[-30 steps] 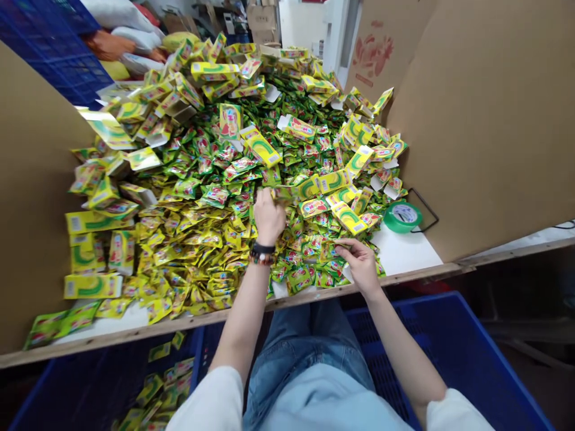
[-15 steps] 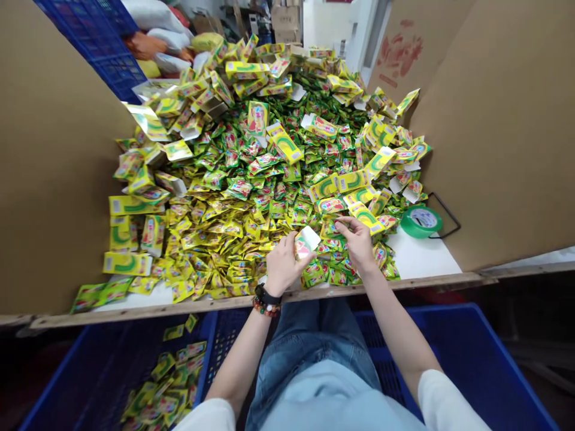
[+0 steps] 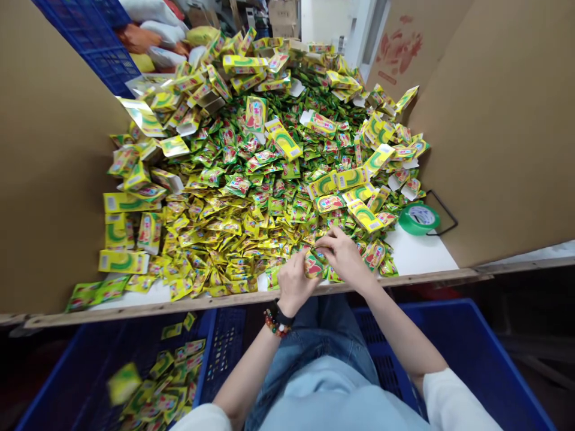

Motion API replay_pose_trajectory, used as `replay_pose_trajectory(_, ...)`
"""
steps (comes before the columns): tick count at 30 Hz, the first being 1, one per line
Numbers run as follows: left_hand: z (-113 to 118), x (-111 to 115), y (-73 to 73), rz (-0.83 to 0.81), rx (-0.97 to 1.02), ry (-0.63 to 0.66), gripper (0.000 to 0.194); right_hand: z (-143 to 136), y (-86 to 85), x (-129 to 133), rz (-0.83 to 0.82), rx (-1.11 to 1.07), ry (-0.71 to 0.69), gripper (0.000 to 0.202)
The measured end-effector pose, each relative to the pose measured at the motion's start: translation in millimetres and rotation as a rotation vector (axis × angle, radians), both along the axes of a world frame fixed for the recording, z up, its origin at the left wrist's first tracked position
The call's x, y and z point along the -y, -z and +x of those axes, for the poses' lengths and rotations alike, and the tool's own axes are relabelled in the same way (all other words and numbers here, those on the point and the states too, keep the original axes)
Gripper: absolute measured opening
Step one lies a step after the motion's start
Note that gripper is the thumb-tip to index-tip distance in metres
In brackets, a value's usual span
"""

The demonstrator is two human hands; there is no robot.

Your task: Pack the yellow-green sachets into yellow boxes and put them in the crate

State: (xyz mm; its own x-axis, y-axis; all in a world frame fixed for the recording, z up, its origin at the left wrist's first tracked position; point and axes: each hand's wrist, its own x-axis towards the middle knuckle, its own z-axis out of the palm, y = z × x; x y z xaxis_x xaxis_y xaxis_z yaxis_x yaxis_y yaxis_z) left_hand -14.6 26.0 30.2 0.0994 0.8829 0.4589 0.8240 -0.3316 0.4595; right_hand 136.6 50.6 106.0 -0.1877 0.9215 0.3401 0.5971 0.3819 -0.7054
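Observation:
My left hand [image 3: 294,280], with a black band and beads at the wrist, holds a small box [image 3: 313,263] near the table's front edge. My right hand [image 3: 340,254] meets the box's top from the right, its fingers pinched on a small green packet [image 3: 318,250] that is mostly hidden. Behind both hands rises a big pile of green and yellow packets [image 3: 242,185]. Yellow boxes [image 3: 365,215] lie scattered on the pile, some with white flaps open.
Cardboard walls [image 3: 503,131] stand on both sides. A green tape roll [image 3: 420,219] lies at the right beside a black wire frame [image 3: 449,215]. Below the wooden edge [image 3: 135,304] are blue crates [image 3: 476,335]; the left one holds packets. Sacks [image 3: 164,33] lie behind.
My right hand has moved left and down to the box's opening. My left hand has shifted slightly right and down with the box. A blurred yellow-green packet now shows above the left crate.

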Motion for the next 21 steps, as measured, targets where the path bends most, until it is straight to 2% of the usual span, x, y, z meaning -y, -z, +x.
replay_pose_trajectory(4,15,16,18.7,0.007,0.212,-0.099,0.051,-13,12.5,15,0.090,0.032,0.100,0.024)
replay_pose_trajectory(7,19,24,27.3,0.003,0.287,-0.101,0.053,-22,25.0,27,0.190,0.115,0.198,0.018)
replay_pose_trajectory(9,19,27,30.8,0.005,0.316,-0.093,0.049,-25,30.1,35,0.189,0.152,0.188,0.016)
replay_pose_trajectory(12,17,29,32.8,0.010,0.344,-0.089,0.043,-25,33.2,44,0.073,0.105,0.073,0.021)
replay_pose_trajectory(15,17,31,32.1,0.023,0.352,-0.055,0.053,-21,35.7,48,-0.033,-0.046,-0.001,0.023)
replay_pose_trajectory(17,18,31,32.0,0.053,0.358,-0.013,0.063,-17,39.3,49,-0.050,-0.235,0.077,0.027)
replay_pose_trajectory(19,19,31,33.3,0.120,0.356,0.033,0.064,-15,44.3,48,-0.098,-0.484,0.199,0.047)
replay_pose_trajectory(21,19,31,36.3,0.203,0.344,0.071,0.060,-14,49.2,46,-0.293,-0.756,0.203,0.070)
